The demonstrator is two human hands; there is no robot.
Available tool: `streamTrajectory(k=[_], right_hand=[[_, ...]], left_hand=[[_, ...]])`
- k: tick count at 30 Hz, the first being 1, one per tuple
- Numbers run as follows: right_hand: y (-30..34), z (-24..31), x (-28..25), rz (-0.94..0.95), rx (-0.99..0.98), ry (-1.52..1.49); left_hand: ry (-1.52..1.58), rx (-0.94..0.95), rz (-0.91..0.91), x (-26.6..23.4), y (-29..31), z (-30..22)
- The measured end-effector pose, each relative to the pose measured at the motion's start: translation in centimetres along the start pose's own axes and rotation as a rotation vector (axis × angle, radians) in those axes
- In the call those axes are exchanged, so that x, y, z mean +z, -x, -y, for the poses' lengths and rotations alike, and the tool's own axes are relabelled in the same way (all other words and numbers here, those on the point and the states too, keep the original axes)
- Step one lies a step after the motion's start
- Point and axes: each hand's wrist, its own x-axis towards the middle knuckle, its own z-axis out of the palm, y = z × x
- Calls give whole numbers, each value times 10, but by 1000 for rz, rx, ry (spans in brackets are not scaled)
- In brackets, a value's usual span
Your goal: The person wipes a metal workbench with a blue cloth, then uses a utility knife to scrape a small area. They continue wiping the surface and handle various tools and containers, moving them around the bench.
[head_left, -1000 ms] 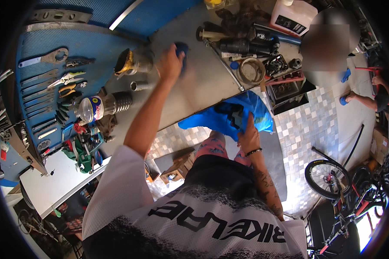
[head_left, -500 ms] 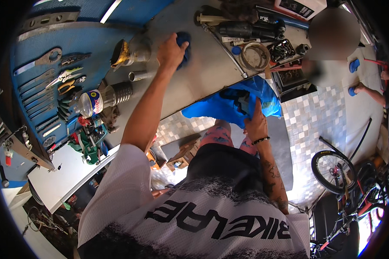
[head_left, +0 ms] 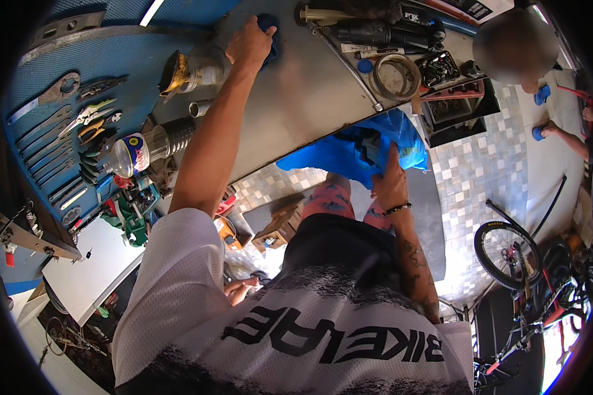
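My left hand [head_left: 248,43] is stretched far over the grey workbench [head_left: 303,105], its fingers closed on a dark blue cloth [head_left: 268,27] pressed against the bench top. Left of that forearm are a clear jar [head_left: 206,70], a cut bottle with yellow residue [head_left: 173,71] and a short metal tube [head_left: 199,108]. At the bench's near edge, my right hand [head_left: 393,184] grips an open blue plastic bag [head_left: 412,135]. Something dark shows inside the bag, too hidden to name.
Tools hang on the blue pegboard [head_left: 46,125] at left. A long-handled wrench [head_left: 349,69], a coiled ring [head_left: 396,76] and shock absorbers [head_left: 382,33] lie at the bench's right. A black toolbox [head_left: 460,112] stands beside it. Another person is at far right, near a bicycle wheel [head_left: 507,257].
My left hand has slid the cloth farther away across the bench and slightly left. The right hand keeps its hold on the bag, almost in the same spot.
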Motion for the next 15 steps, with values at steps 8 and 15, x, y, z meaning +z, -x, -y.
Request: streamTrajectory(k=[8, 15], right_hand=[[-3, 10, -3, 23, 46, -60], [-1, 0, -4, -91, -152, -29]], left_hand=[[-38, 89, -112, 6, 5, -1], [-58, 56, 42, -4, -4, -4]])
